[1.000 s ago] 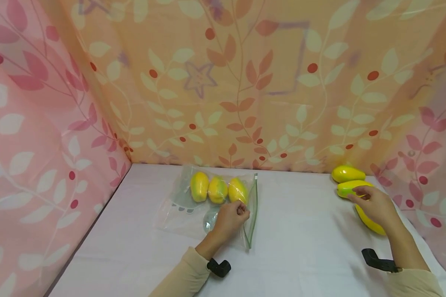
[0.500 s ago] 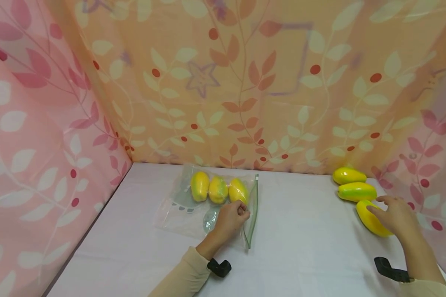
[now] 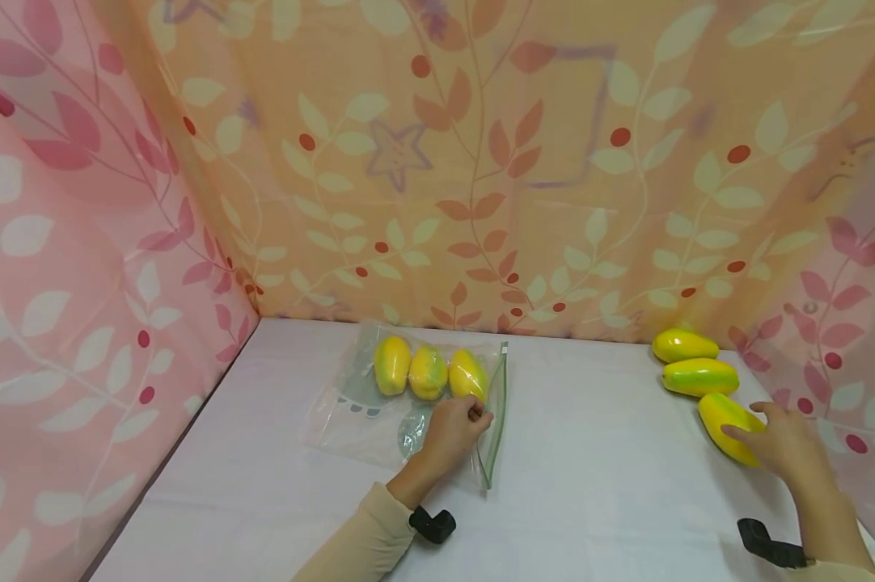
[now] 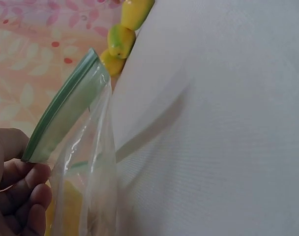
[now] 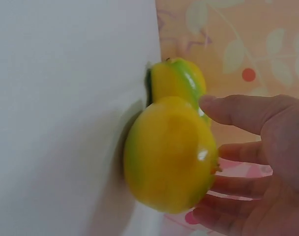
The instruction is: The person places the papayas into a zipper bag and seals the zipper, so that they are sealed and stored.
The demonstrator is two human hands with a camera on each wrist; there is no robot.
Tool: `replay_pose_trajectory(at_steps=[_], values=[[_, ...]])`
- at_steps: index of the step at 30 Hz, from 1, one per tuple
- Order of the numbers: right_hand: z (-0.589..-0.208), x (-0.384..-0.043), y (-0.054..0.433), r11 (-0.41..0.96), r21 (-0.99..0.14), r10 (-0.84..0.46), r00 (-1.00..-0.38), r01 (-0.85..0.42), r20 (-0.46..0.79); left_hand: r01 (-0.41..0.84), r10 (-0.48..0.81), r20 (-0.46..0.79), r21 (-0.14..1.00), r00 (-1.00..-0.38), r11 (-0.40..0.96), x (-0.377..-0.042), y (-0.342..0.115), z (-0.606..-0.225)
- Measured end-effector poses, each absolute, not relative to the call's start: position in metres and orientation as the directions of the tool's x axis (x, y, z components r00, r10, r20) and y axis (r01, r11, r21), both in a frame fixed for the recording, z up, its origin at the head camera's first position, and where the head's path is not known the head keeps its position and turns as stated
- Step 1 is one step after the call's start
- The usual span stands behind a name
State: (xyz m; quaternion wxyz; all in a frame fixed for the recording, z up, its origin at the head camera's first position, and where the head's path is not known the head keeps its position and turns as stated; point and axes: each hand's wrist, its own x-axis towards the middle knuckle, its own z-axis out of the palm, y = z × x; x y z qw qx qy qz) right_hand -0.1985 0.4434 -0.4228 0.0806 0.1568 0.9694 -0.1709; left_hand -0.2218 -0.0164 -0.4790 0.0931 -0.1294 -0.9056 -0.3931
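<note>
My left hand pinches the mouth of a clear zip bag, with the green zip strip rising from between thumb and fingers in the left wrist view. Three yellow papayas lie inside the bag, side by side. Over at the right, my right hand is at the nearest loose papaya, its thumb over the fruit and its fingers spread along the far side. In the right wrist view that papaya fills the middle, with the fingers relaxed around its right side.
Two more papayas, a green-striped one and a yellow one, lie behind the nearest one by the back right corner. A white cloth covers the table. Patterned curtains enclose the back and sides.
My right hand has moved right and toward me, from over the middle loose papaya to the nearest one. The left hand stays at the bag.
</note>
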Motion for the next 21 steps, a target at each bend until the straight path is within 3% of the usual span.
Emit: replay_pose_trajectory(at_steps=[21], values=[[-0.442, -0.200, 0.444, 0.824, -0.371, 0.365, -0.902, 0.429, -0.232, 0.319, 0.144, 0.299, 0.698, -0.943, 0.641, -0.221, -0.016, -0.481]])
